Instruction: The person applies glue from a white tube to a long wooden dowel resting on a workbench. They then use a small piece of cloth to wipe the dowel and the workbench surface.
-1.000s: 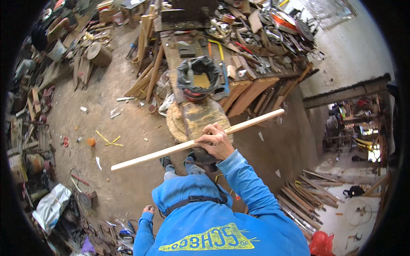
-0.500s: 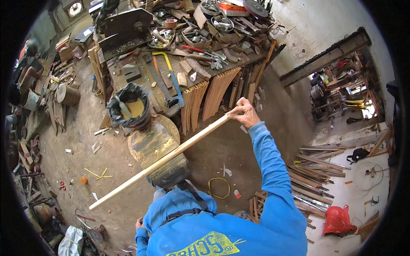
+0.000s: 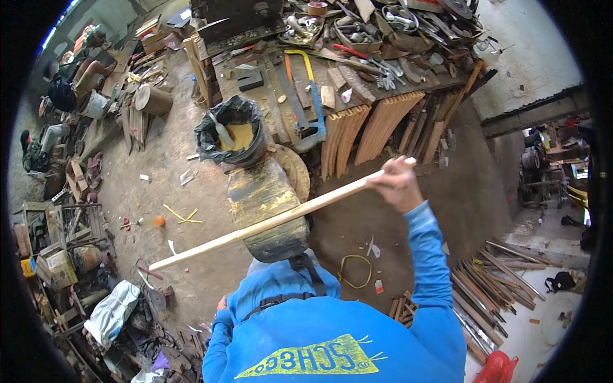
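In the head view, the right hand [image 3: 399,186] is closed around a pale wooden rod [image 3: 268,222], smooth, straight and slender, near its right end. The rod slants across the near half of a rough, yellow-streaked slab [image 3: 258,199] with rounded corners; whether they touch cannot be told. By the slab's far edge stands a bucket [image 3: 209,154] lined with crinkled black plastic, holding yellowish powder [image 3: 243,136]. A hacksaw [image 3: 312,83] lies near the front edge of the workbench [image 3: 285,115]. Motion blurs the right fingers; the left hand [image 3: 222,302] is mostly hidden beside blue cloth, its grip unreadable. The lower picture edge crops a red bag [image 3: 497,368].
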Demonstrator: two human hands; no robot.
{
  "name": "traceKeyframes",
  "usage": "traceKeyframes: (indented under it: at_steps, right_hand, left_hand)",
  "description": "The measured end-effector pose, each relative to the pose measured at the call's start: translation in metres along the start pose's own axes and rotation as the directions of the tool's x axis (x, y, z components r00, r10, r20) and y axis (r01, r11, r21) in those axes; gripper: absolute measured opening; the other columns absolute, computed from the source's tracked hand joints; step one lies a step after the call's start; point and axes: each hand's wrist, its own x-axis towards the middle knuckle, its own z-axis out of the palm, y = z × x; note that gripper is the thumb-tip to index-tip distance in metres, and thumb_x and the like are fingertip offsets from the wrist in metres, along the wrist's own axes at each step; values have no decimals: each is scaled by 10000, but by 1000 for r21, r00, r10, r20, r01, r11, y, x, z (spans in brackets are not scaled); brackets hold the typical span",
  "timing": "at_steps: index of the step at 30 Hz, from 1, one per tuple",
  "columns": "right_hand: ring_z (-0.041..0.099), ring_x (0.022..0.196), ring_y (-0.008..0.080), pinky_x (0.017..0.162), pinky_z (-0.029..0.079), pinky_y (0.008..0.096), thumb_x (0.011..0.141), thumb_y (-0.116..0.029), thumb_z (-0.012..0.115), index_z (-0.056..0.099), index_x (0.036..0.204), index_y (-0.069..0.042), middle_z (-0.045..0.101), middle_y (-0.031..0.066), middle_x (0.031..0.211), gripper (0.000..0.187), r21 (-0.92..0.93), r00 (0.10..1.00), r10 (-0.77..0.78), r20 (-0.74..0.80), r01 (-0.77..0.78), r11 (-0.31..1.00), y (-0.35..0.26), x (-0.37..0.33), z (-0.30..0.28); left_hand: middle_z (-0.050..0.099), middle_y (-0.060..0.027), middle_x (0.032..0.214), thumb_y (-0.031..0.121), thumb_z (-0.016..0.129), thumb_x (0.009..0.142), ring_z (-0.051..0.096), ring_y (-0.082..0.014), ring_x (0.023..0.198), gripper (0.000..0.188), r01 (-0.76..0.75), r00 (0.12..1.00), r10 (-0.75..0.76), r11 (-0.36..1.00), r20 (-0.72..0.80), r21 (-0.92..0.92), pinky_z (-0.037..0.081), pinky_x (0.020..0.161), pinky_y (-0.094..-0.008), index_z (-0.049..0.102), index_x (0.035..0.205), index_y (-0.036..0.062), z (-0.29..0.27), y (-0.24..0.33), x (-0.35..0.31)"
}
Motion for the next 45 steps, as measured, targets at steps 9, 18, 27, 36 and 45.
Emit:
traceKeyframes:
  at_steps: [9, 18, 27, 36, 45]
  right_hand:
    - [432, 1317, 254, 1088, 328, 413, 867, -361, 656, 516, 1407, -147, 493, 87, 1419, 597, 167, 990, -30, 138, 6, 986, -204, -5, 116]
    - [479, 1322, 334, 1164, 297, 459, 984, -205, 495, 623, 1266, -39, 587, 202, 1315, 352, -290, 852, 297, -430, -442, 849, 15, -52, 20]
    - [608, 1085, 349, 962, 478, 444, 889, -94, 651, 640, 1170, -75, 674, 168, 1045, 282, 307, 723, 561, -403, -470, 827, -57, 60, 19]
    - [125, 1484, 388, 1189, 86, 578, 840, -381, 694, 752, 1044, -164, 263, 53, 1600, 303, -137, 967, 191, 170, -168, 976, -165, 225, 128]
    - [196, 1461, 411, 1191, 167, 520, 763, -425, 717, 760, 933, -112, 313, 187, 1558, 359, -155, 966, 259, -16, -258, 954, -163, 247, 164]
  left_hand:
    - [672, -170, 931, -40, 569, 711, 653, -301, 847, 328, -489, 717, 597, 798, -359, 352, 533, 770, -391, 669, 1017, 21, -13, 199, -30]
    - [614, -198, 1246, -32, 581, 761, 560, -381, 1207, 427, -805, 333, 942, 310, -47, 506, 448, 1040, -429, 645, 1182, 12, 2, 429, -36]
    - [224, -170, 1593, 488, 575, 890, 166, -318, 1489, 855, -708, 603, 773, 404, 197, 579, 122, 1216, -435, 239, 1533, 36, 52, 475, -12]
    - [138, -174, 1618, 551, 611, 817, 97, -333, 1503, 993, 9, 836, 473, 493, -276, 870, 136, 1200, -476, 192, 1541, 15, -124, 273, -15]
    - [628, -236, 1217, 454, 538, 930, 614, -378, 1113, 598, 298, 953, -260, 692, -159, 657, 485, 952, -470, 498, 1354, 33, -193, 101, -12]
